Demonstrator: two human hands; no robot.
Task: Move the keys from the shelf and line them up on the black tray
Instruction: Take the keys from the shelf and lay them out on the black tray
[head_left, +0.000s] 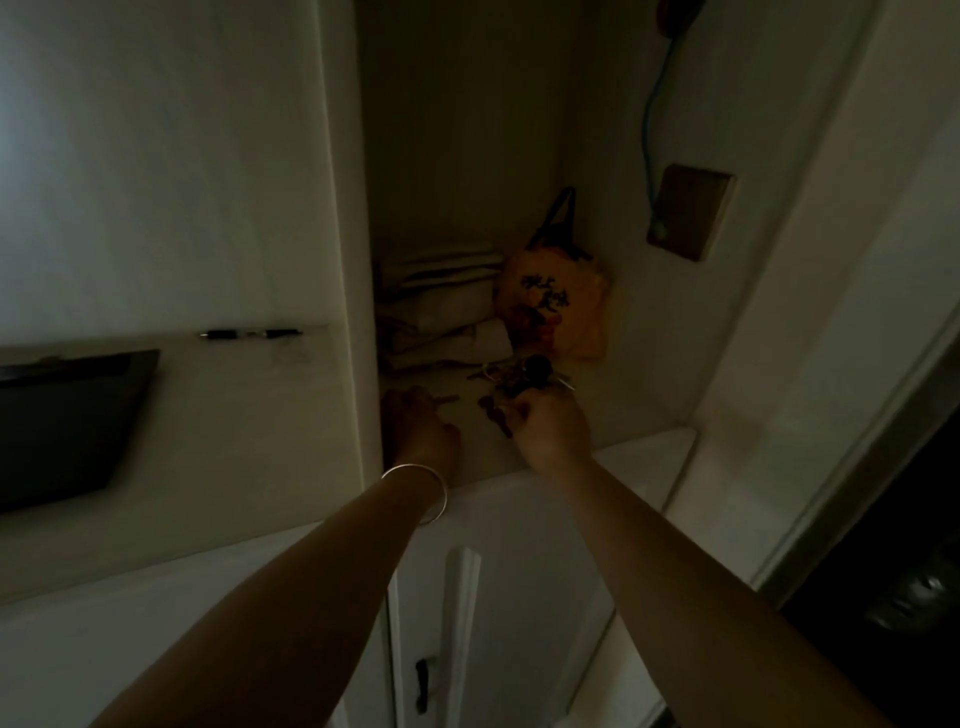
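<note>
The scene is dim. On the recessed white shelf (644, 457), my right hand (553, 423) is closed around a bunch of keys (519, 375) with a dark round fob, and one key (493, 415) dangles under my fingers. My left hand (415, 428), a thin bangle on its wrist, rests palm down at the shelf's left side. Its fingertips meet a single key (447, 399); the dark hides whether they grip it. The black tray (72, 415) sits on the ledge far to the left, away from both hands.
A stack of folded cloths (441, 306) and an orange bag (561, 312) fill the back of the shelf. Two pens (252, 334) lie behind the tray. A wooden block (691, 218) with a blue cable hangs on the right wall. A cabinet door handle (422, 680) is below.
</note>
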